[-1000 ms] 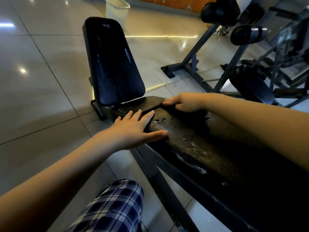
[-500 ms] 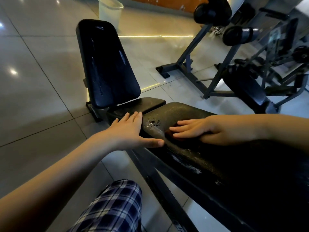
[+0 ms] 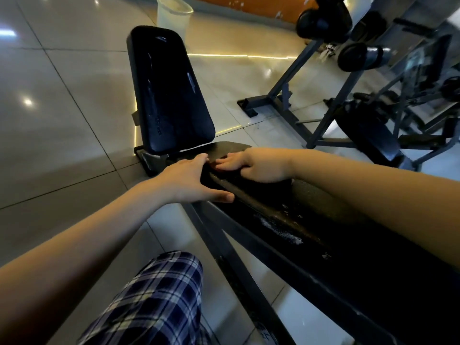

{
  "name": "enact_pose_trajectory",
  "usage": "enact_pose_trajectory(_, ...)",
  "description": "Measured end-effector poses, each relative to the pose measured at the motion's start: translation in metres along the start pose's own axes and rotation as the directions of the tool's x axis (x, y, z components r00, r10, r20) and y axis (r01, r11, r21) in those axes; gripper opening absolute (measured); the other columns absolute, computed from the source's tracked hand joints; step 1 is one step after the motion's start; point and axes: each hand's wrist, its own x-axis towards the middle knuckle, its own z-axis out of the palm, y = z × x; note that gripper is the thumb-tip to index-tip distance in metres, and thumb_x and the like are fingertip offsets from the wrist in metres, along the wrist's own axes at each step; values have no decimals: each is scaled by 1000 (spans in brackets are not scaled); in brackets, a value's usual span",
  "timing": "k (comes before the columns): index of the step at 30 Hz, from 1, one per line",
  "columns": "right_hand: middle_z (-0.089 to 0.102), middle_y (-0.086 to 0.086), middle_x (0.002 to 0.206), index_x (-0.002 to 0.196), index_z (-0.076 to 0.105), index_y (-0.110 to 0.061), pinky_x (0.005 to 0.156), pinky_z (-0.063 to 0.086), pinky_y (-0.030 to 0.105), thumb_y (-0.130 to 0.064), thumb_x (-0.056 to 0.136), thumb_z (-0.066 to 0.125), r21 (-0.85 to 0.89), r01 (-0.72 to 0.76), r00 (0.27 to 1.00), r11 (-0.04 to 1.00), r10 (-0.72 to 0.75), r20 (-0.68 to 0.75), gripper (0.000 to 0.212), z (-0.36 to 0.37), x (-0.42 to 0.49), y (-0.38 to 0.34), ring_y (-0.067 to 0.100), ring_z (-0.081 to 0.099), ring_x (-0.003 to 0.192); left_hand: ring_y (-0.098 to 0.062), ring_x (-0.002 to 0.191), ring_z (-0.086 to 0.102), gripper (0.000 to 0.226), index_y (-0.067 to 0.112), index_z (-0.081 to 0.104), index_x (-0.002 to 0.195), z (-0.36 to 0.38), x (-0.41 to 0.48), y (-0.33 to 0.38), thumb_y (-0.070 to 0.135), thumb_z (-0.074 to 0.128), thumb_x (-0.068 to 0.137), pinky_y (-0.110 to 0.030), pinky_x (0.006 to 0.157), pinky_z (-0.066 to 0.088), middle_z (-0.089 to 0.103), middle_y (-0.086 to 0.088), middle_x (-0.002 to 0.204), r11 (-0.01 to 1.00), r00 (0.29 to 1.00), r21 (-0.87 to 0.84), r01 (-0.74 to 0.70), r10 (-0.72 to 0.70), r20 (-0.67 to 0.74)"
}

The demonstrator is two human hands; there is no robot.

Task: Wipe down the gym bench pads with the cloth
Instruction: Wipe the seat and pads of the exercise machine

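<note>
Left hand [image 3: 189, 181] lies flat-fingered against the near end of the pad [image 3: 311, 210], thumb stretched along its side. Right hand [image 3: 258, 165] presses down with straight fingers on what looks like a dark cloth [image 3: 231, 179] atop that end.

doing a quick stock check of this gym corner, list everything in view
long bench pad: one, worn black, lower right to centre
back pad: one, black, raised upright beyond the hands
seat pad: one, dark, flat, at the back pad's foot
bin: one, pale, on the floor at top
machine frame: one, grey-blue, right
roller pads: two, black, on that machine
floor: glossy beige tiles
cloth: none plainly seen
plaid leg: one, blue and white checks, bottom centre
left hand: fingers straight, on the long pad's near edge
right hand: flat on the long pad's far end
</note>
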Motion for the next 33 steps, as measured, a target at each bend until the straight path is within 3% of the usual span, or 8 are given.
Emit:
enact_pose_trajectory(6,19,-29,151,145,32,-39,102,-3,-4,-2,99,37,60,104,984,993,-112,137,59,3,-79,2,-15,5,137,-27,139,35,159,18,14,154,1,2,0,103,37,22,-38,110,35,31,-8,156,1000,1000,30,-2,1,18)
enact_pose_trajectory(12,27,-17,154,144,38,-34,118,5,24,-6,98,39,17,50,997,999,-51,59,54,3,-28,-2,-2,14,142,-27,135,40,145,15,18,153,2,4,-2,100,49,40,-38,109,37,37,-8,152,1000,1000,26,-12,12,0)
enact_pose_trajectory(15,33,-7,153,142,43,-32,114,10,22,-5,96,38,13,13,1000,1000,-13,14,53,2,9,-9,10,26,141,-26,124,48,137,17,26,149,4,3,-3,99,50,42,-40,103,43,48,-6,141,1000,999,8,-28,28,-15)
enact_pose_trajectory(18,40,-3,149,138,49,-31,117,21,36,-6,93,38,-5,-3,1000,1000,4,8,53,1,25,-14,19,37,136,-26,125,49,139,19,24,150,3,3,-4,99,53,41,-40,103,43,48,-4,142,999,1000,-21,-27,27,-8)
enact_pose_trajectory(22,29,-8,155,143,43,-32,116,10,25,-4,95,37,7,0,1000,1000,0,6,56,2,-3,-13,9,21,143,-27,136,40,134,20,12,155,-2,2,-1,87,53,46,-37,109,36,37,-5,153,1000,999,-17,-16,16,31)
enact_pose_trajectory(25,24,-20,154,144,38,-36,113,2,18,-3,98,37,45,52,997,998,-55,54,57,5,-59,-10,-6,11,141,-26,139,36,136,27,9,156,-3,1,-2,95,49,45,-35,109,32,32,-3,157,999,998,9,-35,35,53)
enact_pose_trajectory(29,23,-30,151,142,37,-40,117,2,17,2,96,40,64,70,993,995,-76,95,62,9,-125,-8,-14,8,139,-25,145,25,141,44,9,153,0,8,-8,110,20,29,-45,115,28,23,5,161,988,992,102,-114,107,70)
enact_pose_trajectory(33,25,-33,149,140,37,-44,118,5,22,0,96,40,88,46,994,995,-54,90,62,10,-114,-6,-15,10,139,-25,147,22,141,47,10,152,0,12,-9,109,11,26,-48,116,26,19,6,162,976,991,179,-124,114,66)
